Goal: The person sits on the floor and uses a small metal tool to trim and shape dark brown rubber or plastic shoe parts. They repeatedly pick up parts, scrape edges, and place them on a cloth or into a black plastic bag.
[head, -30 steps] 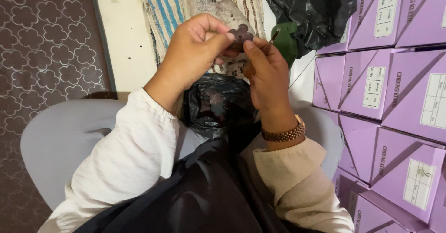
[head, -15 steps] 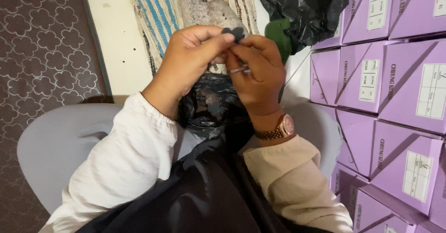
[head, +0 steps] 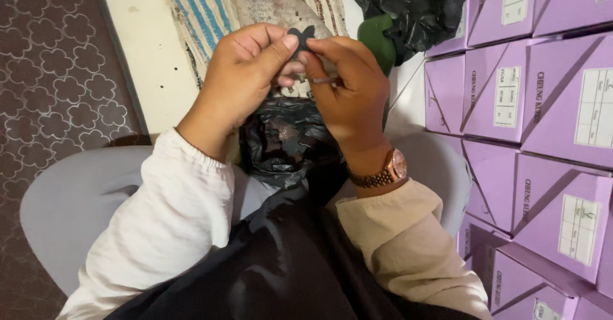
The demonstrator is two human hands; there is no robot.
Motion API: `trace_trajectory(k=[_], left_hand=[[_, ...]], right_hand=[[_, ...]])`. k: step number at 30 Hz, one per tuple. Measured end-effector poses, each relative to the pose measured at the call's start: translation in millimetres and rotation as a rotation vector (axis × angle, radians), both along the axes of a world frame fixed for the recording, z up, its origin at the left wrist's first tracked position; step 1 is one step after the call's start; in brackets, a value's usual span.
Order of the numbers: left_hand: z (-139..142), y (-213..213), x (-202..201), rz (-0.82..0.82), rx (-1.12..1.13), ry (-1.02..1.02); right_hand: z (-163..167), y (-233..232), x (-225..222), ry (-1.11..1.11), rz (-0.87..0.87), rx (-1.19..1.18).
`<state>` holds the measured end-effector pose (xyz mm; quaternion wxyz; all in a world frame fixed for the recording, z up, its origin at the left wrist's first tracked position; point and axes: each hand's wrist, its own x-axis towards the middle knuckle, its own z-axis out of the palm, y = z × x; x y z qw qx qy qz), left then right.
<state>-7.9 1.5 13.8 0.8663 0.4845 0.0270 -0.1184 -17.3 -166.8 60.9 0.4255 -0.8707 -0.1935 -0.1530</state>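
Fingers [head: 290,47] pinch small dark piece [head: 301,36] | shape mostly hidden

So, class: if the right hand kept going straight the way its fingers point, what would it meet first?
The right hand points left, so it would likely meet the left hand first; both already pinch the small dark piece between them. Depth is unclear.

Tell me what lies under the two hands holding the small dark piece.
Under the left hand and right hand, which pinch a small dark piece, sits a crumpled black plastic bag with small dark bits on it. A striped cloth lies beyond. The hands cover the bag's top edge.
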Motion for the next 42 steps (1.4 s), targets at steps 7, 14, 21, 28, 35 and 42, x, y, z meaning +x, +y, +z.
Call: trace_trajectory(k=[7, 14, 21, 28, 35, 42], left_hand=[[-1.3, -2.0, -2.5, -0.041, 0.247, -0.034], [-1.3, -1.7, -0.8, -0.064, 0.191, 0.008], [-5.7, 1.9, 1.4, -0.06, 0.177, 0.004], [-3.9, -0.7, 0.0, -0.057, 0.281, -0.072], [-3.9, -1.2, -2.9, -0.038, 0.442, -0.111], [-9.6, -4.9, -2.0, 0.009, 0.383, -0.106]], right_hand=[[-3.3, -10.6, 6.4, -0.021, 0.027, -0.153], [-13.5, -17.3, 13.1, 0.159, 0.096, 0.023], [-19.8, -24.3, 16.0, 0.213, 0.167, 0.068], [-12.4, -25.5, 16.6, 0.388, 0.12, 0.121], [-12.9, -21.7, 19.1, 0.166, 0.161, -0.096], [-19.8, -15.8, 15.5, 0.075, 0.157, -0.127]])
